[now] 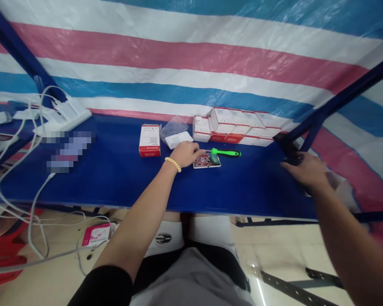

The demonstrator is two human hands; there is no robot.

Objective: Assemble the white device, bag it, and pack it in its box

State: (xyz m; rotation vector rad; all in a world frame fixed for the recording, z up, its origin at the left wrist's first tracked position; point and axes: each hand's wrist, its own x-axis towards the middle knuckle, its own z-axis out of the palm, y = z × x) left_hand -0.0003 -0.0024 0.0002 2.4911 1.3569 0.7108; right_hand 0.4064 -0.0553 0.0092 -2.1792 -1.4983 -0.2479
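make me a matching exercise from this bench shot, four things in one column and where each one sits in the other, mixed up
Things:
1. screwdriver
2. circuit board
3. single red and white box
4. stack of boxes

Places:
A. at the back of the blue table, against the striped tarp
B. standing alone, on the wrist side of the left hand
C. under the left hand's fingertips
D. lying just behind the circuit board, green handle pointing toward the right hand

Pairs: 1-D, 2-C, 3-B, 4-A
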